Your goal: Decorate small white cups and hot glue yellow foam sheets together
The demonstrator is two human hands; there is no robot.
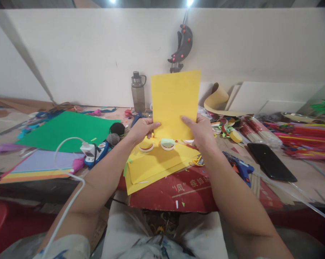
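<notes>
A yellow sheet (175, 100) is held upright above the table, facing me. My left hand (144, 128) pinches its lower left edge, thumb in front and fingers behind. On the lower right edge, my right hand (201, 130) grips it the same way. Below lie more yellow sheets (162, 163), stacked at an angle on a red board (175, 196). Small round pieces rest at the top of the stack, a yellow-topped one (146, 144) and a pale green-topped one (167, 144); another is partly hidden behind the held sheet.
Left are a green sheet (70, 131), coloured papers (43, 163), a power strip (99, 154) with a white cable, and a bottle (138, 92). Right are a blue glue gun (239, 167), a black phone (271, 162) and red pipe cleaners (310, 140). Scissors (198, 160) lie near my right wrist.
</notes>
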